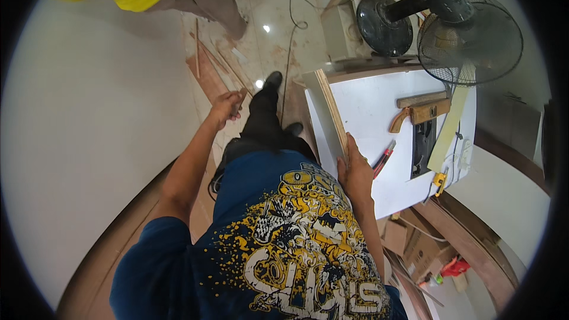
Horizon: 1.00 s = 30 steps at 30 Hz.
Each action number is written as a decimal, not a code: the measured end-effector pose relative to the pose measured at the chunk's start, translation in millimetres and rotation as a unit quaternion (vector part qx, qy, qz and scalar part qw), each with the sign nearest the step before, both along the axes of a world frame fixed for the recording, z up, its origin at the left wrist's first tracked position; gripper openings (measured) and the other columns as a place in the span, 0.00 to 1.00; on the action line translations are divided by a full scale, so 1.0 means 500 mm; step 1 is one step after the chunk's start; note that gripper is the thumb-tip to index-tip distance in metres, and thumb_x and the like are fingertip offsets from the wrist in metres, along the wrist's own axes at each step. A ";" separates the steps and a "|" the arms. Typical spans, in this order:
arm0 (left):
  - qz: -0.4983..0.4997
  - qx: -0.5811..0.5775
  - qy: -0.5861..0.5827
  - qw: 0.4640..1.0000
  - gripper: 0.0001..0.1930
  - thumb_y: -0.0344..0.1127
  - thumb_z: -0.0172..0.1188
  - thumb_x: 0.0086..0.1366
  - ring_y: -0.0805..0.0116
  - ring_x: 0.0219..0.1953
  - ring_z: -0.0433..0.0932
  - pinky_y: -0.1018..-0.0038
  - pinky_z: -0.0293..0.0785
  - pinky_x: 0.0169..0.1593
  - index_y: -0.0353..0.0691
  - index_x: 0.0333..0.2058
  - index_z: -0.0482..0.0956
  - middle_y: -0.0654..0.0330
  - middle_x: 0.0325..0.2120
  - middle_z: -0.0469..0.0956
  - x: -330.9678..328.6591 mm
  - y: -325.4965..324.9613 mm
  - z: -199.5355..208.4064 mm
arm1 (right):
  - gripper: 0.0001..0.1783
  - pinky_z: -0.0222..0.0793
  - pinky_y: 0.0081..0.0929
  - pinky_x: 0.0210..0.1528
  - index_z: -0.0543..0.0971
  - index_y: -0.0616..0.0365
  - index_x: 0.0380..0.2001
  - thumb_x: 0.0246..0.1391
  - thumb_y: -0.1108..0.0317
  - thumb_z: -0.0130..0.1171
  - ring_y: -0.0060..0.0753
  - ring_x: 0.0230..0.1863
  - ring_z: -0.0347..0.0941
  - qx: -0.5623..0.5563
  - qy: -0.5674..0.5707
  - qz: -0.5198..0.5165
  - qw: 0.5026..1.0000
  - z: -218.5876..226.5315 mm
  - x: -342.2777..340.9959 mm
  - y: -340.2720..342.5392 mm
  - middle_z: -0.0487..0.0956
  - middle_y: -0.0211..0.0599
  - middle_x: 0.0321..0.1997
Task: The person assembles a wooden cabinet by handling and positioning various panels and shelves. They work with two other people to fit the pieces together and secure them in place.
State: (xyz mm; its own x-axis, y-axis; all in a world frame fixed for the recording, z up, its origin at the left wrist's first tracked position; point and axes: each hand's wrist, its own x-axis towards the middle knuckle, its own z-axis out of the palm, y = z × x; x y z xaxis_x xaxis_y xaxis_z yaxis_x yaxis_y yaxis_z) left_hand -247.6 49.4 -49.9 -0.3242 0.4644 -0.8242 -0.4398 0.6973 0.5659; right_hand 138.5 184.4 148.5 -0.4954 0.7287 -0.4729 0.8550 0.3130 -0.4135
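And your right hand (357, 173) clasps the board (331, 106), stretching ahead beyond its fingertips, your left hand (224, 109) gripping a brown piece (242, 96)!

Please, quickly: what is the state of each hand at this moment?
Left hand: closed, apparently holding a small brown piece.
Right hand: holding the near end of the plywood-edged board.

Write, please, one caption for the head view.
Right hand grips a plywood board at a white worktop; left hand holds a brown piece.

Pale plywood board (328, 105) edgewise in right hand (357, 173); brown piece (242, 96) in left hand (224, 110)
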 end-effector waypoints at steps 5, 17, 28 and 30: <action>-0.013 0.009 -0.061 0.998 0.29 0.47 0.62 0.69 0.70 0.20 0.77 0.76 0.69 0.20 0.37 0.63 0.72 0.58 0.30 0.80 -0.042 0.102 -0.028 | 0.39 0.77 0.50 0.51 0.61 0.54 0.71 0.57 0.70 0.61 0.62 0.50 0.79 -0.028 -0.029 -0.038 0.998 0.005 -0.096 0.046 0.79 0.51 0.59; -0.095 -0.001 -0.152 0.984 0.29 0.42 0.59 0.68 0.70 0.15 0.74 0.77 0.64 0.15 0.35 0.64 0.72 0.57 0.28 0.78 -0.090 0.289 0.090 | 0.38 0.72 0.46 0.63 0.65 0.53 0.69 0.55 0.71 0.62 0.59 0.61 0.74 -0.097 0.096 -0.070 0.988 -0.043 -0.277 0.170 0.75 0.50 0.66; -0.271 -0.016 -0.120 0.955 0.29 0.42 0.56 0.70 0.76 0.15 0.72 0.81 0.64 0.17 0.41 0.68 0.69 0.62 0.25 0.77 0.015 0.421 0.373 | 0.51 0.56 0.46 0.76 0.53 0.51 0.76 0.47 0.76 0.60 0.61 0.76 0.56 -0.205 0.194 -0.093 0.955 -0.082 -0.259 0.152 0.58 0.56 0.77; -0.302 -0.015 -0.095 0.948 0.28 0.45 0.56 0.71 0.77 0.15 0.70 0.80 0.64 0.18 0.42 0.67 0.72 0.64 0.25 0.77 0.037 0.421 0.401 | 0.52 0.57 0.47 0.76 0.54 0.50 0.76 0.47 0.77 0.60 0.61 0.76 0.56 -0.198 0.172 -0.090 0.961 -0.083 -0.258 0.145 0.58 0.55 0.77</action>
